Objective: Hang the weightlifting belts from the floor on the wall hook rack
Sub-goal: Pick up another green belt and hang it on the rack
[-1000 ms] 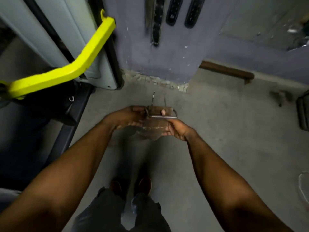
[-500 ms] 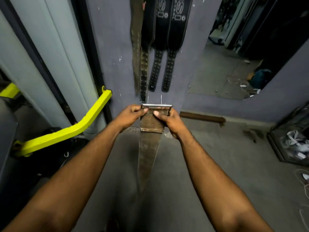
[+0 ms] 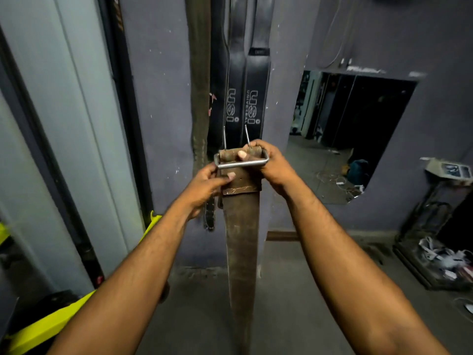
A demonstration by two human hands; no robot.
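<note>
The left hand [image 3: 204, 184] grips the buckle end of a brown leather belt [image 3: 240, 242] from the left, thumb pressed on the folded leather. The right hand [image 3: 271, 162] clamps the opposite side, thumb lying over the metal buckle frame [image 3: 243, 163]. Both hands hold the belt raised in front of the grey wall [image 3: 158, 103]; its strap hangs straight down between the forearms. Two buckle prongs point upward. Directly behind, two black belts [image 3: 245, 98] marked "USI" and an olive belt [image 3: 199, 98] hang against the wall.
</note>
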